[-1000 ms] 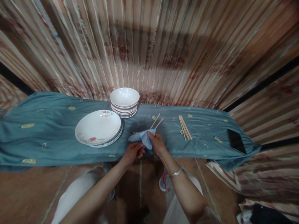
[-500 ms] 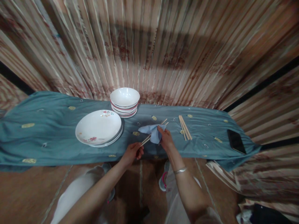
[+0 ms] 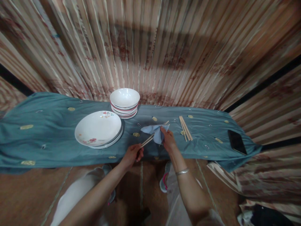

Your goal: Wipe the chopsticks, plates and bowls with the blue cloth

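Below the frame's centre, a chopstick pair (image 3: 147,140) is pinched by the left hand (image 3: 133,153), and a blue cloth (image 3: 158,135) around it is gripped by the right hand (image 3: 168,140). Loose chopsticks (image 3: 186,128) are laid right of centre; plates (image 3: 98,128) are stacked left.

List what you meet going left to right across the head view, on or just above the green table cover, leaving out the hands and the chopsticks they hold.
Plate stack → bowl stack → blue cloth → loose chopsticks → black phone
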A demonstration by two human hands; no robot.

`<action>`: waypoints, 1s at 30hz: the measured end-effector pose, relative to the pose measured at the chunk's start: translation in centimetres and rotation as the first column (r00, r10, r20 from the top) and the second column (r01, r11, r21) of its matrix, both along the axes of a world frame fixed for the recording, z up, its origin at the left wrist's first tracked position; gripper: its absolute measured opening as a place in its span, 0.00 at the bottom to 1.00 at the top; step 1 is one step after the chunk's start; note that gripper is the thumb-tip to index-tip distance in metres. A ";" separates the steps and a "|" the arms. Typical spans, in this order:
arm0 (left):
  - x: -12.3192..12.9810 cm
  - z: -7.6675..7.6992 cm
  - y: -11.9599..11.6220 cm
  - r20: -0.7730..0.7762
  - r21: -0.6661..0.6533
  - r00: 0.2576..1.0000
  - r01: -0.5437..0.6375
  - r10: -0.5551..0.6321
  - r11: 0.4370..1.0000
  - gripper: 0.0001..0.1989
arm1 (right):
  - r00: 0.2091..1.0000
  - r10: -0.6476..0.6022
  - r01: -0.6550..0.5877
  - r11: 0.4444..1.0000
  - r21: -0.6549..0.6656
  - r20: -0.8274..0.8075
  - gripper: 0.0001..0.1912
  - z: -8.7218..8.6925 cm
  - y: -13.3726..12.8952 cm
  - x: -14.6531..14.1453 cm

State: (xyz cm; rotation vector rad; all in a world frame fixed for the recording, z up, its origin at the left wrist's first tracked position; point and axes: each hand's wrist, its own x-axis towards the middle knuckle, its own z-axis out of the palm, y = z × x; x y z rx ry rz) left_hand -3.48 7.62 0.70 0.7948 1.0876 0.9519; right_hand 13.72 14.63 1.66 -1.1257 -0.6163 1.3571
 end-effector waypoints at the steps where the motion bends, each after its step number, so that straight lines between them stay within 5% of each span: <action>1: 0.0 0.0 0.0 0.000 -0.002 1.000 -0.001 0.001 1.000 0.20 | 1.000 0.007 -0.007 1.000 -0.003 0.000 0.16 0.0 -0.1 -0.2; 15: 0.3 0.0 0.2 -0.001 0.005 1.000 -0.012 0.012 1.000 0.20 | 0.973 0.226 -0.223 0.973 -0.057 0.044 0.20 -1.1 -2.1 -3.8; 22: -0.2 -0.1 0.6 -0.046 0.004 0.998 0.052 -0.051 0.999 0.22 | 0.989 0.147 -0.146 0.989 -0.026 0.019 0.19 -0.6 -1.2 -2.4; 26: -1.3 0.0 1.6 -0.137 0.072 0.990 -0.027 0.036 0.997 0.18 | 0.981 0.194 -0.193 0.980 -0.044 0.013 0.18 0.0 -1.0 -1.1; 30: -2.0 0.5 2.4 -0.097 0.169 0.977 -0.171 0.189 0.971 0.18 | 0.927 0.370 -0.362 0.925 -0.119 0.053 0.19 0.3 -1.4 -0.5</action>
